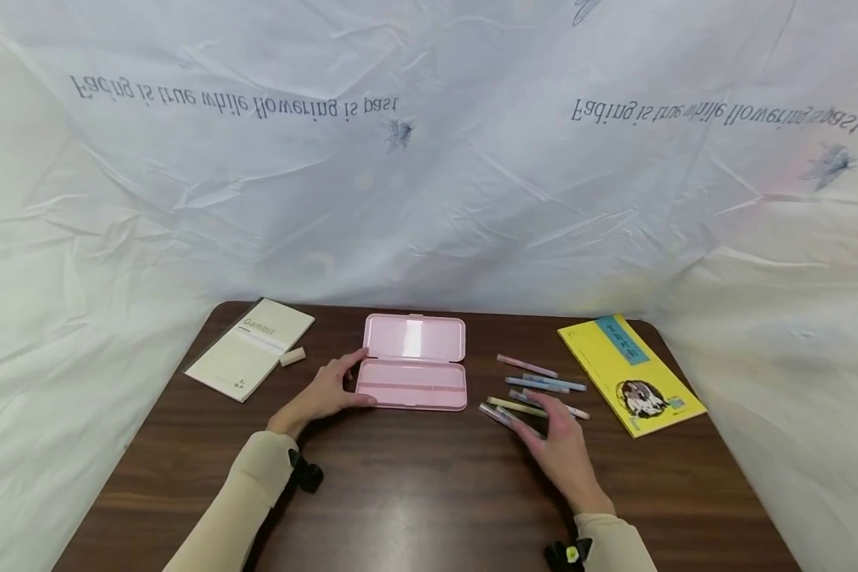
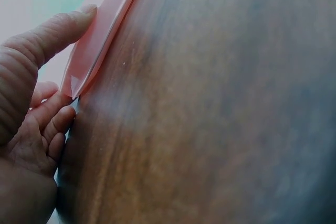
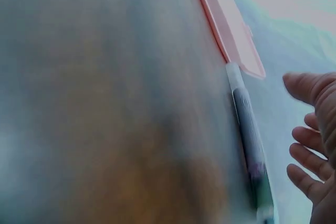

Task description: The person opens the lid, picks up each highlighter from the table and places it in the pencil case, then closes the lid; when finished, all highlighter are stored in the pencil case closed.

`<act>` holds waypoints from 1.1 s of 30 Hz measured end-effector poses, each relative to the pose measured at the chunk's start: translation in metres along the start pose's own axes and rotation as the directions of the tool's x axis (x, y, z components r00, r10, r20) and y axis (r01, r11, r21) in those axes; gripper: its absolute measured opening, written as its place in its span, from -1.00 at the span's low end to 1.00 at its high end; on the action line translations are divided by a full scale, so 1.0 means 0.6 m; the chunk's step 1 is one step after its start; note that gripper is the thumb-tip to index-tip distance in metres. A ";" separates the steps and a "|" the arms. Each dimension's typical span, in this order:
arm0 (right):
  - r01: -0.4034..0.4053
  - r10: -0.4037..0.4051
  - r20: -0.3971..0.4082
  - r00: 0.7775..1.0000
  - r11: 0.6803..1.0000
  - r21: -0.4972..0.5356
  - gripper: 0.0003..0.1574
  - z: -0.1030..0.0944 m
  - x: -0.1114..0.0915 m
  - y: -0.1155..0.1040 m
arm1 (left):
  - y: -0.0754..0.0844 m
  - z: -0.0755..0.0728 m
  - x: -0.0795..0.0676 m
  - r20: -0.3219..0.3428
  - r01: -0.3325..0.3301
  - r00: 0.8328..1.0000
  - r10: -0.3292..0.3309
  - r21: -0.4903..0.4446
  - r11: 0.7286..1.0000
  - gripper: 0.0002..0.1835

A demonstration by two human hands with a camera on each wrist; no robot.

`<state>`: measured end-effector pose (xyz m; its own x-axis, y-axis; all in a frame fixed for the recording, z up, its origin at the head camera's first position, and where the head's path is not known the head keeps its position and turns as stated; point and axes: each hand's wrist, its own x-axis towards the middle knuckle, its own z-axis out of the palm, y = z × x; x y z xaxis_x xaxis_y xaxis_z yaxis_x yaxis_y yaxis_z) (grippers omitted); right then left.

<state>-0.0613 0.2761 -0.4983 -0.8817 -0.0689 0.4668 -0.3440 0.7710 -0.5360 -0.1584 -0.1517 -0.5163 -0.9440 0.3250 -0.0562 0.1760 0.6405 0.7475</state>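
A pink pencil case [image 1: 411, 397] lies open on the table, its lid [image 1: 386, 338] folded back away from me. My left hand [image 1: 322, 395] grips its left end, the thumb on the near side and the fingers farther back; the left wrist view has the thumb against the case wall [image 2: 100, 40]. Over a loose group of pens on the right hovers my right hand [image 1: 563, 457], thumb and fingers spread. Among them are a red pen [image 1: 527, 365], a light blue pen [image 1: 561, 384] and a yellow pen [image 1: 517, 407]. A grey capped pen [image 3: 248, 124] lies near that hand without visible contact.
A cream notebook [image 1: 253, 349] lies at the far left with a small beige block [image 1: 292, 357] beside it. At the right is a yellow booklet [image 1: 622, 373]. White printed cloth [image 1: 429, 199] hangs behind the brown table [image 1: 400, 492].
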 end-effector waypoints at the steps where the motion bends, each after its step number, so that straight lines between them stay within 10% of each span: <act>1: 0.000 -0.001 -0.018 1.000 1.000 -0.008 -0.29 -0.003 -0.007 0.002 | 0.000 -0.001 0.001 0.000 0.001 1.000 -0.001 0.001 1.000 0.16; 10: -0.142 0.141 -0.037 0.989 0.990 -0.022 -0.52 -0.013 -0.054 0.014 | -0.004 -0.007 0.002 -0.003 -0.002 1.000 0.002 0.003 1.000 0.17; 33: -0.087 0.083 -0.062 0.995 0.993 -0.073 -0.65 -0.003 -0.064 0.029 | 0.003 0.002 -0.001 -0.003 -0.002 1.000 0.002 -0.010 1.000 0.17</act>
<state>-0.0328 0.2935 -0.5241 -0.8853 0.0350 0.4637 -0.2410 0.8182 -0.5219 -0.1571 -0.1500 -0.5157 -0.9444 0.3246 -0.0527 0.1754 0.6328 0.7542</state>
